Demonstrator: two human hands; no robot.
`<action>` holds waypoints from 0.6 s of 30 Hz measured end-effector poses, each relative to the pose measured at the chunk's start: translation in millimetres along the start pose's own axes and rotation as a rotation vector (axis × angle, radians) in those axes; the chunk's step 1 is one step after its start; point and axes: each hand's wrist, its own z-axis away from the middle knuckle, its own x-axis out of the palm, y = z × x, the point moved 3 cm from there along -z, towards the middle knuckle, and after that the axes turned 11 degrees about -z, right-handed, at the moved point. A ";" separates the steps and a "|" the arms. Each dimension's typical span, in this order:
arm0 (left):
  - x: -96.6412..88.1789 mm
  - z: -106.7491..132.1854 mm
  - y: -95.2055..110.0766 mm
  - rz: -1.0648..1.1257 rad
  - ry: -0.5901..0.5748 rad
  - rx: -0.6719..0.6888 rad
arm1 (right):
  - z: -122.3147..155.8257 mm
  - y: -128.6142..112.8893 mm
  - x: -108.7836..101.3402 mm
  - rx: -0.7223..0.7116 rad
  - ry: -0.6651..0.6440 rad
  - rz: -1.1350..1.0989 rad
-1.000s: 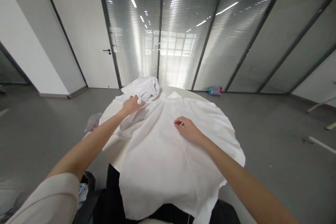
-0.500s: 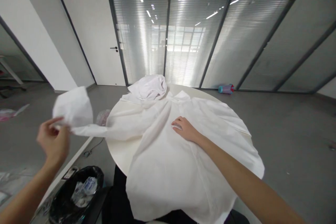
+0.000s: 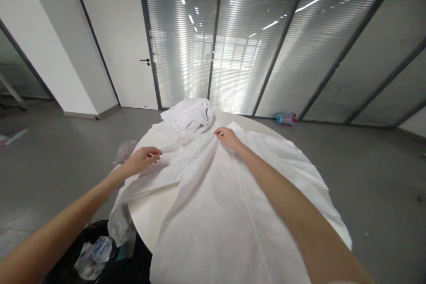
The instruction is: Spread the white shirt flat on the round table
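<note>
A white shirt (image 3: 229,204) lies spread over a round white table (image 3: 151,208), its hem hanging off the near edge. My left hand (image 3: 143,159) rests on the shirt's left sleeve (image 3: 146,184), fingers lightly curled; the sleeve's end droops off the table's left edge. My right hand (image 3: 226,136) presses on the cloth just below the collar, fingers flat. A second white garment (image 3: 189,115) sits bunched at the table's far edge.
A black bin (image 3: 89,253) with wrappers stands on the floor at the lower left. A crumpled clear bag (image 3: 124,151) lies left of the table. A blue and pink bottle (image 3: 286,118) lies by the glass wall. Grey floor surrounds the table.
My left hand had lifted the sleeve out to the left; now it has laid the sleeve down along the table's left side. My right hand slid from mid-shirt up to the collar.
</note>
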 end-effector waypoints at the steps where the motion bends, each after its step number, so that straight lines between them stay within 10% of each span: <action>1: 13.4 -18.6 8.1 -0.015 -0.106 0.006 | -11.3 -0.9 4.8 -0.024 -0.023 0.007; 9: 56.0 -60.9 25.8 0.130 -0.379 0.103 | -38.9 -7.4 52.5 -0.215 -0.212 0.118; 18: 23.9 -45.9 -10.6 0.117 -0.451 -0.117 | -41.9 -7.0 61.1 -0.189 -0.213 0.160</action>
